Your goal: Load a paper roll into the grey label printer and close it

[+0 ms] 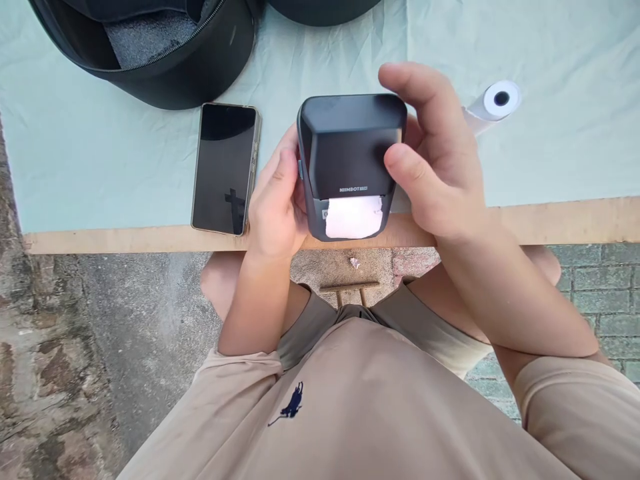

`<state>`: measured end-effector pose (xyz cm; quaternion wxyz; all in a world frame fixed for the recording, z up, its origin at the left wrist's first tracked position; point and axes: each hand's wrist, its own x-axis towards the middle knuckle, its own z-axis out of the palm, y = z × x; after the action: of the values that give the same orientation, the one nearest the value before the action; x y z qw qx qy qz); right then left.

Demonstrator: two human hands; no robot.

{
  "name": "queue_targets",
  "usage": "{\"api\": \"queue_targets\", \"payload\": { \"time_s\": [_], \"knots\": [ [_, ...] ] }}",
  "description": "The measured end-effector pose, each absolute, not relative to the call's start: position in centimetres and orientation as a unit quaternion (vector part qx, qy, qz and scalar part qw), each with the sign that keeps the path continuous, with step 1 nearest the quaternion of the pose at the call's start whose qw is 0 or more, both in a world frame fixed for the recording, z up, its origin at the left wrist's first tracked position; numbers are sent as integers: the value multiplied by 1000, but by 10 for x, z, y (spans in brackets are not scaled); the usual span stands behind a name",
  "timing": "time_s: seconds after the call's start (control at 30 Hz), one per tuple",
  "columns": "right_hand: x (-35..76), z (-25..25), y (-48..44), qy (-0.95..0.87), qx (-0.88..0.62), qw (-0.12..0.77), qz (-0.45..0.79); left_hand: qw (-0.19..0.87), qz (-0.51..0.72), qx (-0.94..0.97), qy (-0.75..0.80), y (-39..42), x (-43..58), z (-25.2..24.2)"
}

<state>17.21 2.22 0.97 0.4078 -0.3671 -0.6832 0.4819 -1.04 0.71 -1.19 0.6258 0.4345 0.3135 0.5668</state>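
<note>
The left hand (275, 203) grips the left side of a black, rounded-corner plastic label printer (357, 150), its forearm reaching up from below. The right hand (447, 167) curves about the opposite side, thumb tip at the cover's edge and index finger raised; whether its partly hidden fingers grip cannot be told. The printer is over the table's front edge, long axis running away from the person, white paper strip (354, 217) end pointing toward the torso. Pale green cloth (565, 140) covers the wooden table (570, 220), above grey concrete and brick paving (620, 300).
</note>
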Motion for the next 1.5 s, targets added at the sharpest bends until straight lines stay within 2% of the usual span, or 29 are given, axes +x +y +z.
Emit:
{"api": "queue_targets", "payload": {
  "time_s": [0.1,0.37,0.63,0.73,0.83,0.9,0.97,1.03,1.1,1.23,1.37,1.43,1.5],
  "knots": [
    [172,11,23,-700,-343,426,460,602,570,456,321,5,-10,-10],
    [170,11,23,-751,-362,381,399,590,555,465,357,9,-13,-14],
    [180,18,24,-793,-350,347,358,640,589,403,286,10,-10,-12],
    [177,33,20,-791,-391,389,263,658,582,394,269,7,-8,-5],
    [163,53,15,-713,-500,454,190,648,574,412,283,7,-9,-6],
    [152,63,13,-639,-543,510,191,645,564,429,286,7,-11,-9],
    [146,67,15,-611,-526,552,213,648,558,425,297,7,-11,-9],
    [147,65,18,-636,-487,547,243,650,554,414,315,6,-11,-6],
    [152,60,22,-708,-464,482,227,656,546,405,326,4,-10,-2],
    [163,55,30,-836,-467,267,110,669,540,402,315,4,-10,0],
    [160,61,38,-859,-500,91,67,660,546,419,301,5,-10,-6],
    [157,68,39,-853,-515,48,64,655,545,421,312,5,-11,-9],
    [156,77,35,-857,-510,46,61,649,541,417,336,6,-11,-11]
  ]
}}
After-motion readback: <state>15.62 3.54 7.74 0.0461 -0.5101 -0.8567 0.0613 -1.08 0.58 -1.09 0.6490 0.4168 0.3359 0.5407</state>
